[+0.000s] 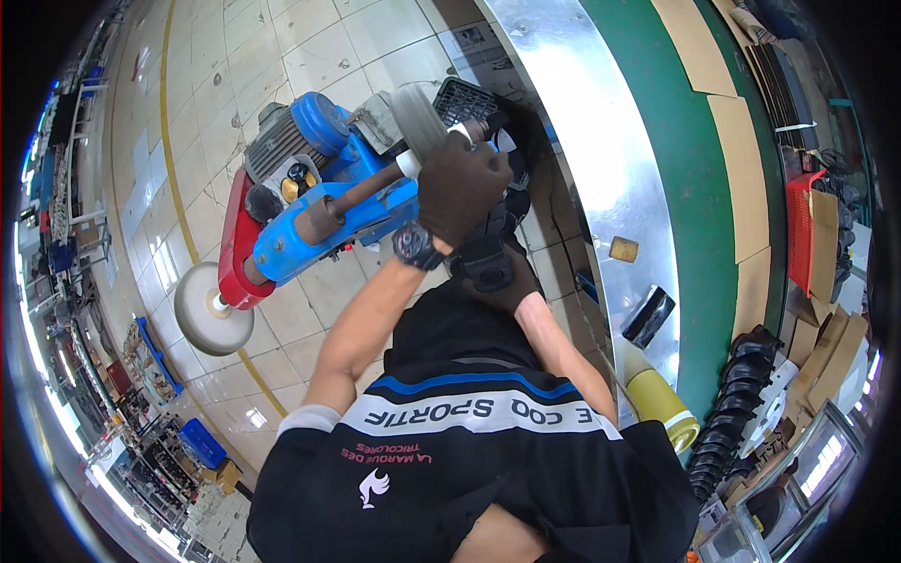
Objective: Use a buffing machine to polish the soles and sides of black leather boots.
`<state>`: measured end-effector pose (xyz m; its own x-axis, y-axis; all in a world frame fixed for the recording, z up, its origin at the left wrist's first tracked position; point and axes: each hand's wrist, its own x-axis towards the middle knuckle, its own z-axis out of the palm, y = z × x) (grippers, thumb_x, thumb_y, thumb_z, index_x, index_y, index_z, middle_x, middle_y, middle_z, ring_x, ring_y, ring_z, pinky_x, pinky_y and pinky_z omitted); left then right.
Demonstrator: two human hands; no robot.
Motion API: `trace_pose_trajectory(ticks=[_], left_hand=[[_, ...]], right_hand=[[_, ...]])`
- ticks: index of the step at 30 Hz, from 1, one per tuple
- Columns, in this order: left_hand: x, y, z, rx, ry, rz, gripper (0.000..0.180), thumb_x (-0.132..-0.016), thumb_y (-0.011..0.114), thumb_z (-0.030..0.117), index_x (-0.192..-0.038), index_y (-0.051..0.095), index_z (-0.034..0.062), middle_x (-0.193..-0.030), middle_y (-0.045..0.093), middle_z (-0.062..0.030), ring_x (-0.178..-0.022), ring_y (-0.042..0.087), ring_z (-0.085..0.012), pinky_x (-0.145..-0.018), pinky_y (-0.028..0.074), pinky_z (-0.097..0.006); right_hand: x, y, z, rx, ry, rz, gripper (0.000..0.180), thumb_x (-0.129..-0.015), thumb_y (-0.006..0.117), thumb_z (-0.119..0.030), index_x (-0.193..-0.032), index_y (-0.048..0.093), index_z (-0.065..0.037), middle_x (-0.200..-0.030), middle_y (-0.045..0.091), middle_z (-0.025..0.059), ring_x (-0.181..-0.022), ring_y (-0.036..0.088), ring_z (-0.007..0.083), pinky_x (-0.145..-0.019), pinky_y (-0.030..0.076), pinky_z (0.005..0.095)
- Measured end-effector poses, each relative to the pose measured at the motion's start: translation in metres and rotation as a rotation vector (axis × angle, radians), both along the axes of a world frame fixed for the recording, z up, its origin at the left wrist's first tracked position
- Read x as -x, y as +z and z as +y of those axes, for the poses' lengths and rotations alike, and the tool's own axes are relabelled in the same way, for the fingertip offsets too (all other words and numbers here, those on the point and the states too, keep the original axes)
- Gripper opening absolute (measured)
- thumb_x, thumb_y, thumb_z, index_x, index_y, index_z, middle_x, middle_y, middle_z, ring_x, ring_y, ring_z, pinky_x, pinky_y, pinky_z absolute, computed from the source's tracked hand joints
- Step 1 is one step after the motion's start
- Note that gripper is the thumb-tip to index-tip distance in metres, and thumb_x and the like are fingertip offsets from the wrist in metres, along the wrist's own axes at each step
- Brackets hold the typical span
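Workshop floor of pale square tiles (235, 66) with a yellow painted line, seen from above; a curved workbench with a shiny metal edge (582, 122) and a green top runs along the person's right.

Nearest: the person's black shirt with a blue and white band.

Right hand (496, 277), in a dark glove with a wrist strap, low in front of the body; it is closed around a dark object that cannot be made out clearly.

Left hand (462, 188), in a dark brown glove with a black wristwatch (413, 246) at the wrist, clenched over a small piece held against the spinning grey buffing wheel (418, 122); the piece itself is mostly hidden by the fingers.

Blue bench polishing machine (328, 202) on a red base, with a grey motor on top and a shaft running through it: the grey wheel sits at the end by the hands, a round white felt wheel (208, 310) at the opposite end, well apart.

Black plastic crate (466, 98) just beyond the grey wheel.

On the bench: a yellow roll (662, 403), a small black glossy block (649, 316), a small tan block (623, 249), brown cardboard sheets (737, 178), a red crate (801, 230), a stack of black moulded parts (737, 394).
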<state>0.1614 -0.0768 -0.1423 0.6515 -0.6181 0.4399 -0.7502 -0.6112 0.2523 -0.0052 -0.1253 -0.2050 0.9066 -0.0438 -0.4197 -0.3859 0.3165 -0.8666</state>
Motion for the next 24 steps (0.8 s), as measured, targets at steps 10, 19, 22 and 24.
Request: trace_pose_trajectory(ticks=[10, 19, 22, 24], left_hand=[[-0.014, 0.026, -0.046, -0.159, -0.598, 0.142, 0.014, -0.067, 0.059, 0.019, -0.061, 0.061, 0.006, -0.069, 0.054, -0.0107, -0.061, 0.057, -0.0268, -0.051, 0.047, -0.036], [0.1, 0.02, 0.022, -0.003, -1.578, 0.001, 0.018, -0.073, 0.057, 0.02, -0.08, 0.056, 0.0028, -0.081, 0.055, -0.0088, -0.07, 0.054, -0.0252, -0.067, 0.043, -0.037], [0.098, 0.01, 0.057, 0.466, -1.263, 0.449, 0.02, -0.076, 0.057, 0.016, -0.092, 0.055, 0.0036, -0.086, 0.058, -0.0131, -0.079, 0.057, -0.0272, -0.073, 0.045, -0.038], [0.12, 0.003, 0.07, 0.575, 0.125, 0.917, 0.021, -0.084, 0.051, 0.013, -0.102, 0.051, 0.0009, -0.097, 0.056, -0.0173, -0.094, 0.055, -0.0296, -0.08, 0.044, -0.039]], right_hand=[[-0.041, 0.014, 0.005, 0.427, 0.18, -0.046, 0.05, -0.064, 0.074, -0.034, -0.101, 0.055, -0.007, -0.097, 0.062, 0.0082, -0.089, 0.06, 0.0197, -0.08, 0.048, 0.0316], [0.0, 0.03, -0.025, -0.309, -0.065, 0.267, 0.036, -0.076, 0.061, -0.028, -0.103, 0.057, -0.004, -0.097, 0.062, 0.013, -0.084, 0.062, 0.0246, -0.076, 0.05, 0.0325], [0.006, 0.041, -0.029, -0.906, -0.281, 0.586, 0.032, -0.078, 0.058, -0.016, -0.105, 0.055, 0.0, -0.096, 0.063, 0.0119, -0.082, 0.062, 0.0225, -0.079, 0.051, 0.0328], [0.004, 0.046, -0.026, -0.861, -0.303, 0.567, 0.032, -0.078, 0.059, -0.017, -0.105, 0.055, 0.0, -0.095, 0.063, 0.0117, -0.082, 0.062, 0.022, -0.078, 0.051, 0.0324]])
